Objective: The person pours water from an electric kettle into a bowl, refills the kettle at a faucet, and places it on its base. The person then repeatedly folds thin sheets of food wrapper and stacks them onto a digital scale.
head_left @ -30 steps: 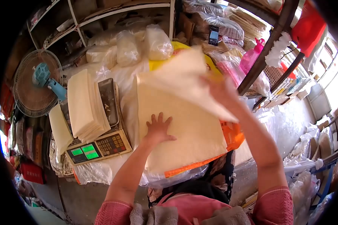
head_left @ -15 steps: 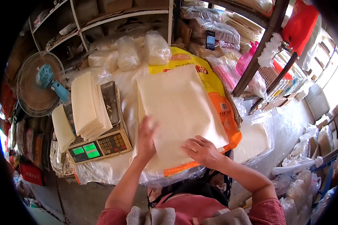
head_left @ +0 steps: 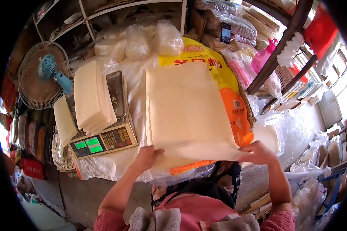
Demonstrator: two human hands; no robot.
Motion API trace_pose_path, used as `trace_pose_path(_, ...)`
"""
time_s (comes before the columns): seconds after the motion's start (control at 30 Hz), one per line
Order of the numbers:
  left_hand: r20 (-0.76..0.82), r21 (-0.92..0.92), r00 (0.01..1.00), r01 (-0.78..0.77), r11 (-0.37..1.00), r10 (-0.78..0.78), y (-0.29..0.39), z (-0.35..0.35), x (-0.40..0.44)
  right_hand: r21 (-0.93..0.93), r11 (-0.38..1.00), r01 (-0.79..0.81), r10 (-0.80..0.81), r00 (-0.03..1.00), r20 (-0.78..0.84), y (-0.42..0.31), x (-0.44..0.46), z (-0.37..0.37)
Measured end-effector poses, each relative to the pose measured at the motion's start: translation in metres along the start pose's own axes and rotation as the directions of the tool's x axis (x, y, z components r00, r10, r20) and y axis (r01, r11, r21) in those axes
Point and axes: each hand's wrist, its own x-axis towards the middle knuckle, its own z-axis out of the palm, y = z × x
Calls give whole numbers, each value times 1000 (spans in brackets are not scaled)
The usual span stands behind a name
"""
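Note:
A broad, thin cream sheet [head_left: 189, 107] lies over a yellow and orange printed sack [head_left: 235, 111], on top of what looks like more layers. My left hand [head_left: 148, 157] is closed at the near left corner, fingers pinching the edge. At the near right corner, my right hand [head_left: 257, 153] grips the same sheet, which is pulled into a slightly raised fold along its near edge. Left of the sheet stands a digital scale [head_left: 104, 144] with lit green displays. A folded pile of similar cream sheets [head_left: 91, 98] rests on its plate.
A blue fan [head_left: 46, 75] stands at the left. Clear plastic bags [head_left: 137, 41] with pale contents line the back. A dark metal post [head_left: 277, 54] rises at the right, near a phone [head_left: 225, 33] and a pink bottle [head_left: 263, 57]. Bagged goods [head_left: 310, 192] lie lower right.
My hands have moved from the sheet's left side and near part out to its two near corners and now grip them. The near edge is lifted and drawn taut between them.

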Motion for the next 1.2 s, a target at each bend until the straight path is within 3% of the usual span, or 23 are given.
trace_pose_path(0.03, -49, -143, 997, 54, 988, -62, 4, -5, 1, 254, 961, 109, -107, 994, -20, 19, 2, -9)
trace_pose_path(0.07, -90, -286, 988, 99, 953, -129, 6, -8, 4, 518, 849, 100, -105, 994, -21, 38, 4, -15)
trace_pose_path(0.1, -171, -426, 978, 36, 904, -119, 6, -8, 8, 621, 756, 206, -133, 978, -163, 42, 15, -11)
trace_pose_path(0.17, -205, -418, 949, 137, 898, -240, 11, -16, 25, 669, 693, 268, -56, 945, -321, 45, 47, -3)
trace_pose_path(0.2, -223, -413, 928, 187, 892, -298, 15, -22, 35, 647, 733, 212, 28, 940, -340, 46, 67, 1)
trace_pose_path(0.23, -273, -304, 913, 218, 928, -303, 20, -27, 46, 545, 810, 217, 41, 906, -421, 43, 88, 5)
trace_pose_path(0.3, -373, -78, 880, 286, 955, -294, 29, -33, 62, 567, 814, 123, 179, 876, -447, 50, 123, 14)
trace_pose_path(0.33, -503, 46, 856, 162, 986, -118, 26, -26, 68, 577, 813, 78, 244, 854, -459, 55, 139, 19)
trace_pose_path(0.4, -654, 329, 710, -42, 943, 260, 18, -5, 77, 358, 931, -70, 283, 756, -590, 70, 167, 35)
trace_pose_path(0.43, -476, 390, 838, -70, 918, 266, 19, -3, 74, 247, 956, -160, 286, 701, -653, 76, 175, 41)
trace_pose_path(0.53, -102, 597, 980, -76, 798, 170, 27, 17, 65, 184, 967, -178, 256, 655, -711, 76, 179, 49)
trace_pose_path(0.63, -36, 618, 986, -106, 779, 163, 13, 29, 63, 92, 945, -314, 289, 666, -688, 49, 168, 46)
trace_pose_path(0.73, -44, 627, 978, -132, 768, 204, 4, 32, 66, -396, 906, -148, -227, 619, -752, 22, 160, 55)
trace_pose_path(0.83, -76, 649, 949, -185, 738, 305, 8, 29, 65, -470, 881, -51, -278, 747, -603, 30, 173, 89)
trace_pose_path(0.93, -28, 648, 919, -282, 707, 392, -15, 10, 71, -522, 848, -91, -253, 796, -550, 47, 181, 104)
trace_pose_path(0.97, -125, 615, 920, -222, 757, 371, -14, 0, 71, -485, 872, -74, -222, 821, -525, 38, 180, 102)
trace_pose_path(1.03, -113, 509, 981, -81, 857, 160, 15, -23, 59, -394, 918, -50, -158, 865, -476, -3, 173, 98)
trace_pose_path(1.07, -97, 454, 994, -3, 891, 53, 30, -33, 52, -395, 916, 73, -257, 862, -436, -30, 165, 94)
trace_pose_path(1.13, -218, 339, 961, -90, 936, 172, 56, -30, 39, -373, 874, 310, -444, 822, -357, -78, 153, 89)
trace_pose_path(1.17, -281, 283, 933, -141, 949, 222, 62, -28, 36, -371, 879, 299, -437, 817, -376, -82, 157, 86)
trace_pose_path(1.2, -465, 222, 850, -158, 962, 247, 61, -27, 36, -369, 884, 287, -429, 813, -394, -85, 162, 81)
